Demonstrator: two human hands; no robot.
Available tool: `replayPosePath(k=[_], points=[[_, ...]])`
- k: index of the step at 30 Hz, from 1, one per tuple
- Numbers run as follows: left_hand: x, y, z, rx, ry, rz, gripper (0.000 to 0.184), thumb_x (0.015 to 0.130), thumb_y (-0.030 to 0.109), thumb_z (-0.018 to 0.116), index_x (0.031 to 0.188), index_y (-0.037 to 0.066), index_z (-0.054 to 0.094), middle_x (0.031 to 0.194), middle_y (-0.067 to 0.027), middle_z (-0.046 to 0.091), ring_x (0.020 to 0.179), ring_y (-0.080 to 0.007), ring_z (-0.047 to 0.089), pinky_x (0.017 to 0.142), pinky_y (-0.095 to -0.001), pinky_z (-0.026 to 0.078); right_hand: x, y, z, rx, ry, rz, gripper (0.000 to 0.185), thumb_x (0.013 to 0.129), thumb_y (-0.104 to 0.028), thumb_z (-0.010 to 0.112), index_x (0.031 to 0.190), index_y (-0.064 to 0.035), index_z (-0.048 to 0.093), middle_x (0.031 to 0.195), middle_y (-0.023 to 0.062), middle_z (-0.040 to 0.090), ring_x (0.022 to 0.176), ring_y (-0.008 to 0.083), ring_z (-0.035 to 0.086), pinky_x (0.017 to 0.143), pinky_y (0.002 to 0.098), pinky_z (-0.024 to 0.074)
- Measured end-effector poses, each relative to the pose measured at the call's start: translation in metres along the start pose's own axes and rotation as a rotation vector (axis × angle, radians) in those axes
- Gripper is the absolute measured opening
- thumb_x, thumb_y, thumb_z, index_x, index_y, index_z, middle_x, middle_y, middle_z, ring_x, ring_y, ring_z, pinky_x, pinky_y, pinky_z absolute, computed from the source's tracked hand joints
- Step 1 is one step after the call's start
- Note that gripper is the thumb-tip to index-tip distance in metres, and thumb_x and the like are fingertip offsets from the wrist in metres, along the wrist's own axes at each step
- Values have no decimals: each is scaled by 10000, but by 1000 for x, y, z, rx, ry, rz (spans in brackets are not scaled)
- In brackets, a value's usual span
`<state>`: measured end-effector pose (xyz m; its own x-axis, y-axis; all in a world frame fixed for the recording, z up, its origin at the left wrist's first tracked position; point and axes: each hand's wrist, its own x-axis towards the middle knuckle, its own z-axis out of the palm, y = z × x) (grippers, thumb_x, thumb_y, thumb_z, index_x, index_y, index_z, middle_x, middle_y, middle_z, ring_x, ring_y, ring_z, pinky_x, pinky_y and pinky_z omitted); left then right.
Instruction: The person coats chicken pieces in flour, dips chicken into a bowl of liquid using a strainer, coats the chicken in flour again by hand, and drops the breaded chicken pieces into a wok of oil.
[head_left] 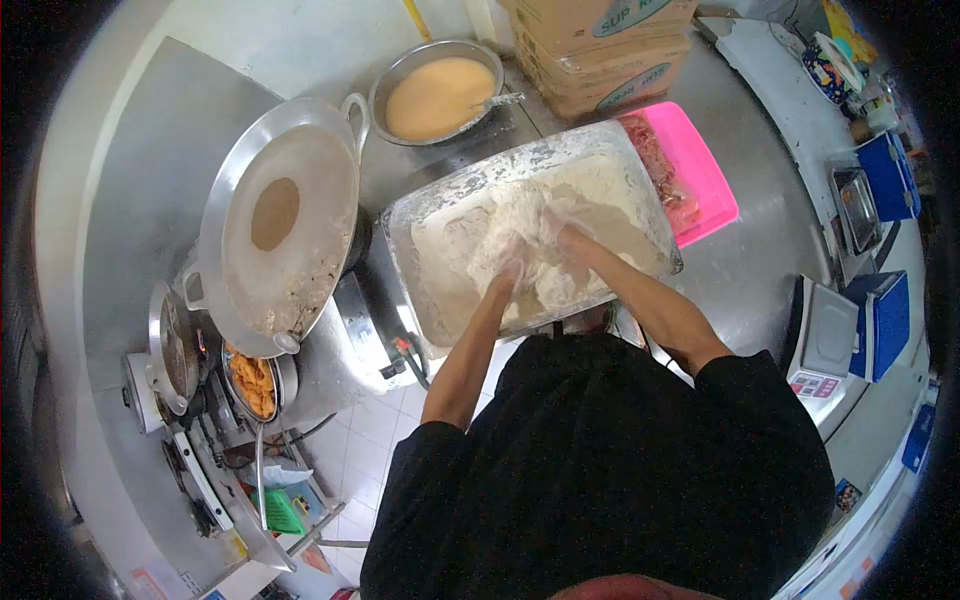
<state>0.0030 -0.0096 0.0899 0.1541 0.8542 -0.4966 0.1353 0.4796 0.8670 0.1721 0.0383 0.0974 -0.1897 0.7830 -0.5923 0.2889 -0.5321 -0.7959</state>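
Both hands are down in a large rectangular metal tray [470,168] of pale flour [440,250]. My left hand [512,264] is in the flour near the middle of the tray, its fingers whitened and partly covered. Just to its right, my right hand [566,224] is also dusted white, and its fingers blend into the flour. Between and around the hands lie heaped, flour-coated lumps [518,215]; what is inside them is hidden. Whether the fingers close on any lump, I cannot make out.
A pink tray [715,190] with bagged reddish meat [655,165] adjoins the tray's right side. Behind stand a bowl of orange batter [440,95] and cardboard boxes [605,60]. Left are a large wok [235,170] of cloudy liquid and a strainer of fried food [252,385].
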Motion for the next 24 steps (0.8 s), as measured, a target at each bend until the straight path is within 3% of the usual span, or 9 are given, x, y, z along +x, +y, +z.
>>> replayPosePath(k=[2,4,8,10,14,16,19,21,24], points=[[-7,38,19,-394,64,-116,491,912,267,442,1322,-3,412,1267,-181,515,1148,-320,488,1009,-380,372,-35,-51,-8,487,-305,150,864,878,-709,243,1405,-33,352,1440,148,367,1322,274,344,1085,383,271],[-25,76,17,-440,91,-167,476,922,274,426,1312,1,425,1254,-179,523,1135,-323,492,1007,-385,370,-47,-67,-26,354,-121,-111,838,898,-683,224,1424,-37,312,1447,157,352,1325,285,337,1086,406,271],[-22,44,-44,690,4,107,516,997,399,318,1337,33,447,1367,-114,457,1264,-250,401,1048,-380,332,6,-19,-94,-147,-88,39,671,952,-542,303,1374,-27,384,1405,139,410,1268,245,399,1077,391,287],[-33,17,-54,830,-58,143,508,997,385,322,1343,31,437,1372,-117,451,1266,-251,401,1051,-375,329,-6,8,-96,-386,-189,-37,675,971,-527,247,1408,-17,311,1443,141,350,1302,258,359,1099,393,247],[-28,-6,-6,465,-97,197,494,997,357,331,1356,29,419,1382,-123,439,1269,-253,401,1059,-367,322,7,14,-37,-295,-226,-63,678,969,-469,323,1464,-29,176,1509,121,233,1368,233,266,1128,365,187],[-15,4,18,234,-61,196,488,997,344,335,1362,28,409,1387,-127,432,1270,-253,401,1063,-362,318,24,55,-26,14,-336,-213,699,954,-442,405,1475,-49,156,1526,99,199,1378,218,248,1131,354,177],[-16,32,-5,108,-79,170,480,997,323,341,1371,27,395,1395,-132,423,1273,-255,401,1068,-356,313,-37,-28,-46,266,-261,-254,769,906,-580,386,1469,-90,203,1509,99,239,1369,275,249,1076,502,224],[-24,35,-41,155,-156,96,476,997,309,345,1377,26,386,1400,-135,417,1274,-256,401,1072,-351,309,-57,-68,-75,228,-163,-244,823,875,-673,373,1466,-117,235,1498,99,266,1364,312,251,1040,601,255],[-34,8,-72,208,-315,-41,471,997,289,351,1386,24,371,1408,-140,408,1276,-257,401,1078,-345,304,-61,-78,-106,-294,-105,-81,807,887,-668,336,1468,-118,227,1474,140,305,1361,342,253,1023,612,272]])
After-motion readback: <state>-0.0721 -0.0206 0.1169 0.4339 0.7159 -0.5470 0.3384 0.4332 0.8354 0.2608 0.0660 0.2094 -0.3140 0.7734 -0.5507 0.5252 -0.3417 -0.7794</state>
